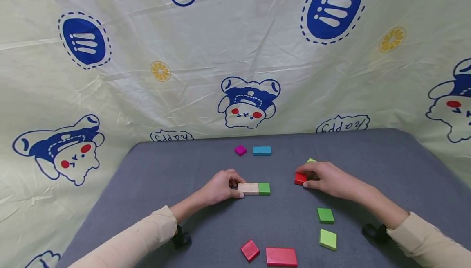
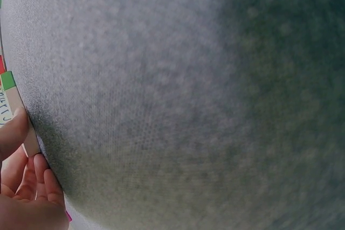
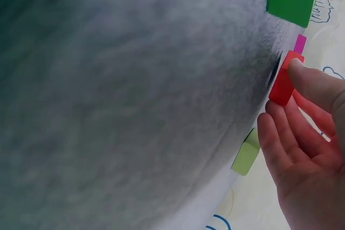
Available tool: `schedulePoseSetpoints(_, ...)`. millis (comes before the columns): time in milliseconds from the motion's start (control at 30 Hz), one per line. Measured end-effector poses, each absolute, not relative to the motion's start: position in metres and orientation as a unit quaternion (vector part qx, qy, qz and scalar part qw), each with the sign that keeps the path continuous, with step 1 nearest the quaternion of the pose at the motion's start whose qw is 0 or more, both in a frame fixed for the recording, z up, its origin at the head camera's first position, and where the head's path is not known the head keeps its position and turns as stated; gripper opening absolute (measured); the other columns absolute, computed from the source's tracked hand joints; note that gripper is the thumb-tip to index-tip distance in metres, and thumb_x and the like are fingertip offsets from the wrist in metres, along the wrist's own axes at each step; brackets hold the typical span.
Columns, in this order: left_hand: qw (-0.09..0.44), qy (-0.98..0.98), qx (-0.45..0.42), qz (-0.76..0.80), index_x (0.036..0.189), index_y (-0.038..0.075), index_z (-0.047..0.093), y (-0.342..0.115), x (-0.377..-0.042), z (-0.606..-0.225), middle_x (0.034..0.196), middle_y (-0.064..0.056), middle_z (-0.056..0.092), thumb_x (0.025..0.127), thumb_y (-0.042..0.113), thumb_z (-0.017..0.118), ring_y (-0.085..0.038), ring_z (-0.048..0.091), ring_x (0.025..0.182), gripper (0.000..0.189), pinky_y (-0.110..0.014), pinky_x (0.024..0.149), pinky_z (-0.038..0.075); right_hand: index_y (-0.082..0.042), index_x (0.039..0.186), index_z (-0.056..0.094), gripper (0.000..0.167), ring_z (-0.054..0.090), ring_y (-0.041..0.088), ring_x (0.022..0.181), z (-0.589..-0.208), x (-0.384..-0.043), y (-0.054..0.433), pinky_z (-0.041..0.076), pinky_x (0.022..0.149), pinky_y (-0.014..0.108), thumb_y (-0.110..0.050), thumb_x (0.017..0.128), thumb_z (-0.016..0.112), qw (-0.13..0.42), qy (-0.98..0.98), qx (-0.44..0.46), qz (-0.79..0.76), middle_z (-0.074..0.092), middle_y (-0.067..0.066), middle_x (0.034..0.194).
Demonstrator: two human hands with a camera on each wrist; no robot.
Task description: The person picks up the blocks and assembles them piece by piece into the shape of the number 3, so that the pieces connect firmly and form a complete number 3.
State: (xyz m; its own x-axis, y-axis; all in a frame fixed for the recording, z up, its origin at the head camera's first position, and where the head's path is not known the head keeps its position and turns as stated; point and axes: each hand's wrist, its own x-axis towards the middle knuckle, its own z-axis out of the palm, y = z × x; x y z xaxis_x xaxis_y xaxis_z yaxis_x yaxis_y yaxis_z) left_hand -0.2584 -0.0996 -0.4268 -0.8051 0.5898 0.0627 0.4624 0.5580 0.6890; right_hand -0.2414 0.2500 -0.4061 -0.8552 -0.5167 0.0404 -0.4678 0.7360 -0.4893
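Observation:
My left hand [image 1: 222, 187] pinches the left end of a pale wooden block [image 1: 248, 189] between thumb and fingers. A green block [image 1: 264, 189] lies end to end with it on the right, and the left wrist view shows the same pale block [image 2: 29, 138]. To the right, my right hand [image 1: 325, 180] pinches a red block [image 1: 300, 179] between thumb and fingertips; the right wrist view shows the red block [image 3: 285, 79] close over the table. Behind that hand, a yellow-green block [image 1: 311, 160] is partly hidden.
On the grey table [image 1: 176, 170], a magenta block [image 1: 241, 150] and a blue block [image 1: 262, 151] lie at the back. Nearer are a green block [image 1: 325, 215], a light green block [image 1: 328, 239], a small red block [image 1: 250, 251] and a larger red block [image 1: 281, 257]. A printed curtain [image 1: 198, 39] hangs behind.

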Motion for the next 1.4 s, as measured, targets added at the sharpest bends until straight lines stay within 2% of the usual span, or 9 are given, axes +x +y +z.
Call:
schedulePoseSetpoints(267, 0.091, 0.877, 0.298, 0.367, 0.104, 0.008, 0.075, -0.099, -0.260, -0.428, 0.092, 0.005, 0.059, 0.080, 0.008, 0.082, -0.013, 0.052, 0.085, 0.026, -0.026, 0.075, 0.043, -0.008, 0.122, 0.066, 0.037, 0.059, 0.016, 0.094, -0.404, -0.244, 0.238, 0.051, 0.082, 0.040, -0.013, 0.087, 0.075, 0.031, 0.930, -0.271, -0.246, 0.063, -0.001, 0.111)
schedulePoseSetpoints(700, 0.095, 0.878, 0.292, 0.367, 0.105, 0.008, 0.074, -0.098, -0.259, -0.428, 0.092, 0.005, 0.058, 0.080, 0.008, 0.082, -0.013, 0.052, 0.085, 0.026, -0.026, 0.075, 0.044, -0.007, 0.124, 0.065, 0.037, 0.059, 0.021, 0.098, -0.397, -0.248, 0.220, 0.051, 0.086, 0.045, -0.012, 0.088, 0.074, 0.050, 0.931, -0.273, -0.237, 0.063, 0.006, 0.118)
schedulePoseSetpoints(1400, 0.089, 0.879, 0.295, 0.363, 0.104, 0.007, 0.075, -0.099, -0.258, -0.429, 0.093, 0.005, 0.059, 0.080, 0.007, 0.081, -0.014, 0.053, 0.085, 0.025, -0.026, 0.076, 0.044, -0.010, 0.126, 0.066, 0.038, 0.055, 0.023, 0.106, -0.397, -0.257, 0.192, 0.047, 0.092, 0.046, -0.013, 0.088, 0.073, 0.068, 0.923, -0.292, -0.241, 0.062, 0.002, 0.120)
